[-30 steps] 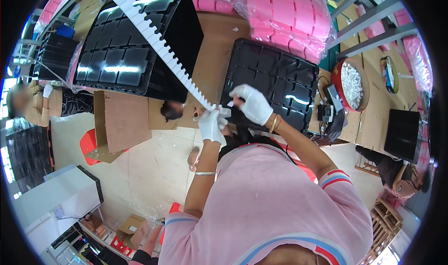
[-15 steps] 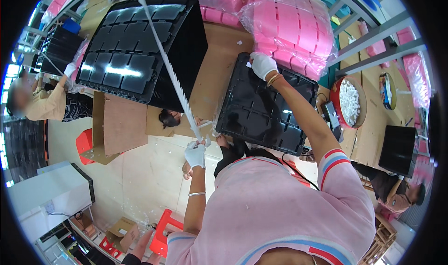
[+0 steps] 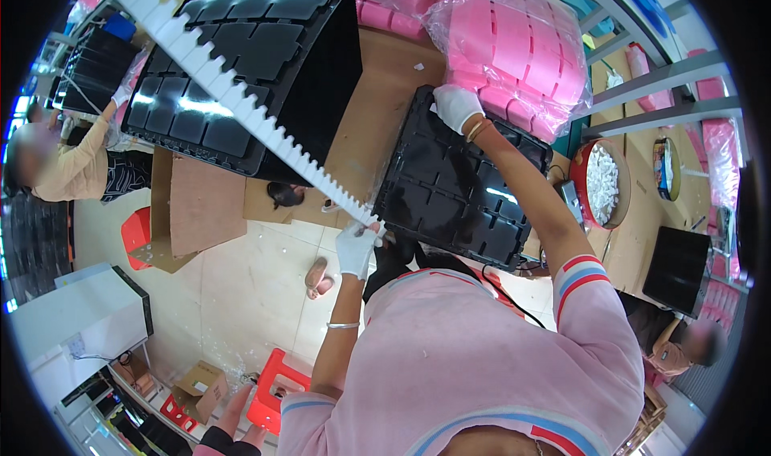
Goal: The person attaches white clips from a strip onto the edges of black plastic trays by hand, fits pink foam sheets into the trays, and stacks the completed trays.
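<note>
Head view: left hand [image 3: 355,249] is clasping a toothed strip [image 3: 241,106] (long overhang, maybe snagging the black bin [image 3: 281,50]); right hand [image 3: 458,108] is touching the tray [image 3: 450,195], grip unclear

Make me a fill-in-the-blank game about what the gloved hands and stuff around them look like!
1. The long white toothed strip is held by the person's ____.
2. The right hand, at the flat shiny black plastic tray, wears a glove coloured ____.
3. Small white pieces lie in a round deep tub whose wall is coloured ____.
4. The slotted stack wrapped in clear plastic, beyond the tray, is coloured ____.

Missing words: left hand; white; red; pink.
</note>
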`<state>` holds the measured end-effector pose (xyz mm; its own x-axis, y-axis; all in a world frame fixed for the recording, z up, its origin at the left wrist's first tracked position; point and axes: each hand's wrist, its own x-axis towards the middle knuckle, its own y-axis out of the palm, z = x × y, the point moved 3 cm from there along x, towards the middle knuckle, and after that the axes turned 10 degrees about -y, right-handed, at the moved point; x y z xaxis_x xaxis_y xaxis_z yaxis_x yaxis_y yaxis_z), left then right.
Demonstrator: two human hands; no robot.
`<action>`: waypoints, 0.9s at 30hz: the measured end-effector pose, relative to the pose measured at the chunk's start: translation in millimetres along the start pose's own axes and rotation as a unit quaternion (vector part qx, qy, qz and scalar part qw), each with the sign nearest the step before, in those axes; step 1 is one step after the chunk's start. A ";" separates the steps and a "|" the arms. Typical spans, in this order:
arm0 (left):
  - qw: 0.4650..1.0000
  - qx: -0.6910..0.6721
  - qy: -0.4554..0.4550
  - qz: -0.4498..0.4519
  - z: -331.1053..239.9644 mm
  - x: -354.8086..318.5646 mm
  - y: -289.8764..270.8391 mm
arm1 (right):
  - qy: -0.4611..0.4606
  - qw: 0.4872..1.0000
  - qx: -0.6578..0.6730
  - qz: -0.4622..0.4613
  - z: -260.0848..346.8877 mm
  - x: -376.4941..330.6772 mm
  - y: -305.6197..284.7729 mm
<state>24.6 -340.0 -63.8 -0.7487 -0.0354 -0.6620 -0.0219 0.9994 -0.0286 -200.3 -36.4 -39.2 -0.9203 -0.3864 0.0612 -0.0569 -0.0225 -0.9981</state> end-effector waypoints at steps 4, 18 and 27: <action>0.999 -0.035 0.001 -0.004 7.3 14.5 7.3 | -0.012 1.000 -0.008 0.009 3.4 3.7 10.2; 1.000 -0.004 -0.003 -0.023 -0.6 5.1 8.8 | -0.073 0.993 0.066 -0.061 65.4 -38.8 -6.4; 0.993 -0.110 -0.039 0.017 9.9 -1.4 5.3 | 0.076 0.874 0.475 0.059 177.5 -138.6 -58.4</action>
<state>32.1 -334.8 -70.5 -0.6981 0.0057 -0.7160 -0.1482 0.9772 0.1522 -0.8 -145.1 10.4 -0.9429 -0.3124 -0.1151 0.3232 -0.7752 -0.5428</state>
